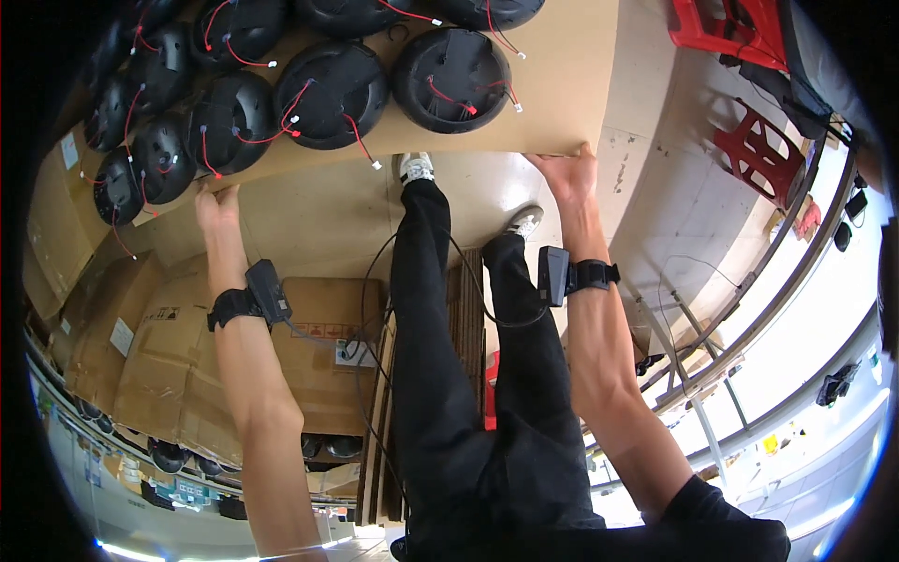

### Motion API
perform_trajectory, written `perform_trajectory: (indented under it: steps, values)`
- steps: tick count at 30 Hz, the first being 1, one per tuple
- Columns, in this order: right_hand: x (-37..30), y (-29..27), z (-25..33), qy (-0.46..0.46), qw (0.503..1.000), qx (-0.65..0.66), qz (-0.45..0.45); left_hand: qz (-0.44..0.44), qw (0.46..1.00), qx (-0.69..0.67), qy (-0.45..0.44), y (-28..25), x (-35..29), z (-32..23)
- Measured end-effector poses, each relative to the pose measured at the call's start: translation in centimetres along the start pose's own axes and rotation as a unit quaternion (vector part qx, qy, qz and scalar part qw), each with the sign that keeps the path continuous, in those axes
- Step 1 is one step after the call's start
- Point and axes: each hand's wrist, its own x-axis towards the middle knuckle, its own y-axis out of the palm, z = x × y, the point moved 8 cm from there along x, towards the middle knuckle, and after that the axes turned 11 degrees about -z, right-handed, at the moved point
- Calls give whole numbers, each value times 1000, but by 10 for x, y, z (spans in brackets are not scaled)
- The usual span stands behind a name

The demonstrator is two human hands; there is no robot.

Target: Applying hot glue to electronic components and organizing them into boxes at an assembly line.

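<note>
A large flat cardboard sheet (pixel 560 84) spans the far part of the view, its near edge bowed. My left hand (pixel 218 207) grips that edge toward the left, and my right hand (pixel 567 176) grips it near the right corner. The fingers go under the sheet and are partly hidden. Rows of round black plastic housings lie on the cardboard, among them one black housing (pixel 412 89) near the right end and another black housing (pixel 330 117) beside it. Thin red wires (pixel 354 131) with small white connectors trail from them. Both wrists carry a strapped black device with a cable.
Brown cardboard boxes (pixel 173 361) stand at the left, and flattened cardboard (pixel 375 421) is stacked beside my leg. A dark red plastic stool (pixel 757 155) and a brighter red stool (pixel 721 33) are at the far right. Along the right runs a white-topped workbench (pixel 796 323). My shoes rest on the tiled floor (pixel 346 220).
</note>
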Motion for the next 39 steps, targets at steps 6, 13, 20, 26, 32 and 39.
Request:
perform_trajectory:
  steps: [6,13,20,26,32,39]
  values:
    - [24,-13,-1,22,996,-4,-86,-109,992,58,6,-8,-4,11]
    - [15,-32,-8,35,982,-61,-174,-9,994,106,-24,-25,5,9]
    - [-22,-113,6,-1,918,-346,-196,-4,981,182,-70,-60,-8,59]
    - [-70,-129,-36,-39,835,-544,-65,246,699,656,143,-26,-124,118]
    - [-152,-144,-9,-259,760,-596,-3,472,538,691,97,24,-379,233]
    - [-231,-193,91,-286,766,-571,71,492,480,701,187,20,-531,198]
